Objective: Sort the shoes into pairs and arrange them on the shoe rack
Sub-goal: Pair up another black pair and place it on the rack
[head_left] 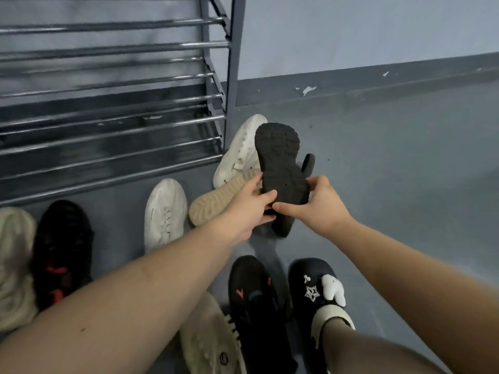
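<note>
both hands, left hand (247, 209) and right hand (318, 203), clamped around upturned black shoe (280, 163) heel

Two dark grey rubber-soled shoes (280, 168); three white sneakers (165, 214); two black-and-red sneakers (62, 252); two cream sneakers (14, 265); one metal-barred shoe rack (113, 103).

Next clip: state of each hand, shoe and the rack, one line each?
Left hand: grips dark shoe.
Right hand: grips dark shoe.
Dark shoe: held up, sole toward camera.
Tan-soled shoe: on its side, on floor.
White shoe: upright on floor.
Rack: no shoes on visible bars.
</note>
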`<state>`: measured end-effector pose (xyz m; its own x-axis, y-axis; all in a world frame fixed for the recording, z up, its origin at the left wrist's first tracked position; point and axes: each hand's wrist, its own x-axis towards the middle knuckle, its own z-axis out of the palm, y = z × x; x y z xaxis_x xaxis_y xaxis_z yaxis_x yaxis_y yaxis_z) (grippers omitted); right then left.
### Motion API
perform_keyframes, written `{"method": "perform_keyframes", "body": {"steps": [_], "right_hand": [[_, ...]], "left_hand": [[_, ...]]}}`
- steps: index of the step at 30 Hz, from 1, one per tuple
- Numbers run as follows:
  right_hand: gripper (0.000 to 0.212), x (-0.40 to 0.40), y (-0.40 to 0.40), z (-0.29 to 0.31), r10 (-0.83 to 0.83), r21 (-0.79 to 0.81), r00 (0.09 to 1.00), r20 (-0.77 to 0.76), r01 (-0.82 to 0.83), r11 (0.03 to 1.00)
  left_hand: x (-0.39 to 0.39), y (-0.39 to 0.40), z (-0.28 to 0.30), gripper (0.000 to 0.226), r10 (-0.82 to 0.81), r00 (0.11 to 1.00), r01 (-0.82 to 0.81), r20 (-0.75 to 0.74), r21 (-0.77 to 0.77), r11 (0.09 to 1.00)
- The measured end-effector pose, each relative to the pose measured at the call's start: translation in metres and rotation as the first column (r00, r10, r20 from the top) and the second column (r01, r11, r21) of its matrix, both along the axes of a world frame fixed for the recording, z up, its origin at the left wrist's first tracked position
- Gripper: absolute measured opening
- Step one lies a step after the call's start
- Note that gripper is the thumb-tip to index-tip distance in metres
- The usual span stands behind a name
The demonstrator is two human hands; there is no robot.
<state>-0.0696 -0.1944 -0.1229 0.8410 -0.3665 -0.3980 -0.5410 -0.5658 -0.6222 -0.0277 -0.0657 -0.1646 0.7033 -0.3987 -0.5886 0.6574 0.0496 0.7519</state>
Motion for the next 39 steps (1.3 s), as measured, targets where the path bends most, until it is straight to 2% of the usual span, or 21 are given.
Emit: {"method": "perform_keyframes", "body": {"steps": [3, 5, 6, 8, 10, 13, 15, 17, 19, 20, 23, 25, 29, 31, 32, 34, 36, 37, 38, 39], "right_hand": [[0.073, -0.007, 0.029, 0.037, 0.001, 0.153, 1.000, 0.008, -0.002, 0.988], [0.089, -0.013, 0.049, 0.064, -0.068, 0.350, 0.998, -0.017, 0.070, 0.934], [0.091, -0.016, 0.060, 0.078, -0.097, 0.427, 0.994, -0.053, 0.110, 0.898], [0.074, -0.023, 0.083, 0.103, -0.112, 0.516, 0.983, -0.143, 0.170, 0.840], [0.061, -0.031, 0.105, 0.127, -0.106, 0.561, 0.966, -0.234, 0.223, 0.797], [0.059, -0.051, 0.141, 0.149, -0.101, 0.556, 0.945, -0.310, 0.266, 0.787], [0.059, -0.065, 0.164, 0.154, -0.097, 0.535, 0.947, -0.305, 0.255, 0.806], [0.045, -0.079, 0.181, 0.150, -0.096, 0.562, 0.956, -0.277, 0.242, 0.791], [0.024, -0.095, 0.193, 0.145, -0.135, 0.629, 0.963, -0.235, 0.256, 0.734], [0.023, -0.102, 0.195, 0.141, -0.137, 0.650, 0.965, -0.222, 0.251, 0.717], [0.032, -0.118, 0.198, 0.134, -0.078, 0.738, 0.971, -0.228, 0.224, 0.636], [0.037, -0.122, 0.200, 0.135, -0.055, 0.780, 0.971, -0.235, 0.222, 0.585], [0.036, -0.122, 0.205, 0.139, -0.023, 0.809, 0.985, -0.172, 0.154, 0.567], [0.043, -0.117, 0.204, 0.139, -0.040, 0.836, 0.984, -0.172, 0.168, 0.522], [0.045, -0.116, 0.203, 0.140, -0.049, 0.845, 0.984, -0.170, 0.172, 0.507], [0.042, -0.114, 0.201, 0.142, -0.054, 0.853, 0.988, -0.144, 0.152, 0.499], [0.040, -0.114, 0.198, 0.142, -0.018, 0.846, 0.994, -0.109, 0.103, 0.523], [0.042, -0.113, 0.196, 0.140, 0.011, 0.838, 0.995, -0.097, 0.076, 0.541], [0.047, -0.113, 0.195, 0.140, 0.042, 0.826, 0.995, -0.088, 0.049, 0.562], [0.050, -0.112, 0.193, 0.139, 0.066, 0.814, 0.994, -0.084, 0.030, 0.581]], "left_hand": [[-0.001, 0.041, 0.041, 0.052, 0.039, 0.999, -0.039, 0.028, -0.004, 0.999], [-0.001, 0.068, 0.075, 0.053, -0.029, 0.996, 0.026, 0.079, 0.041, 0.999], [-0.003, 0.081, 0.094, 0.053, -0.078, 0.991, 0.070, 0.109, 0.074, 0.995], [-0.011, 0.105, 0.127, 0.052, -0.172, 0.968, 0.148, 0.184, 0.138, 0.979], [-0.030, 0.130, 0.152, 0.052, -0.243, 0.942, 0.197, 0.230, 0.208, 0.958], [-0.064, 0.171, 0.162, 0.051, -0.267, 0.938, 0.218, 0.220, 0.223, 0.950], [-0.084, 0.192, 0.167, 0.048, -0.247, 0.949, 0.210, 0.199, 0.191, 0.959], [-0.096, 0.206, 0.170, 0.047, -0.242, 0.945, 0.197, 0.218, 0.209, 0.958], [-0.109, 0.214, 0.170, 0.050, -0.228, 0.945, 0.174, 0.236, 0.228, 0.958], [-0.115, 0.217, 0.169, 0.053, -0.225, 0.942, 0.161, 0.248, 0.253, 0.954], [-0.134, 0.222, 0.174, 0.063, -0.258, 0.907, 0.136, 0.333, 0.349, 0.927], [-0.145, 0.224, 0.184, 0.071, -0.298, 0.854, 0.104, 0.427, 0.420, 0.902], [-0.164, 0.224, 0.202, 0.078, -0.483, 0.643, -0.052, 0.595, 0.663, 0.747], [-0.164, 0.223, 0.203, 0.080, -0.451, 0.607, -0.183, 0.655, 0.667, 0.722], [-0.162, 0.222, 0.201, 0.081, -0.389, 0.631, -0.239, 0.671, 0.645, 0.726], [-0.158, 0.223, 0.193, 0.083, -0.196, 0.789, -0.230, 0.582, 0.576, 0.785], [-0.158, 0.222, 0.188, 0.077, -0.052, 0.962, -0.056, 0.267, 0.383, 0.922], [-0.158, 0.222, 0.186, 0.072, -0.069, 0.991, 0.039, 0.114, 0.245, 0.969], [-0.158, 0.222, 0.185, 0.065, -0.096, 0.995, 0.091, 0.032, 0.134, 0.987], [-0.157, 0.224, 0.184, 0.058, -0.093, 0.995, 0.092, 0.018, 0.059, 0.994]]}}
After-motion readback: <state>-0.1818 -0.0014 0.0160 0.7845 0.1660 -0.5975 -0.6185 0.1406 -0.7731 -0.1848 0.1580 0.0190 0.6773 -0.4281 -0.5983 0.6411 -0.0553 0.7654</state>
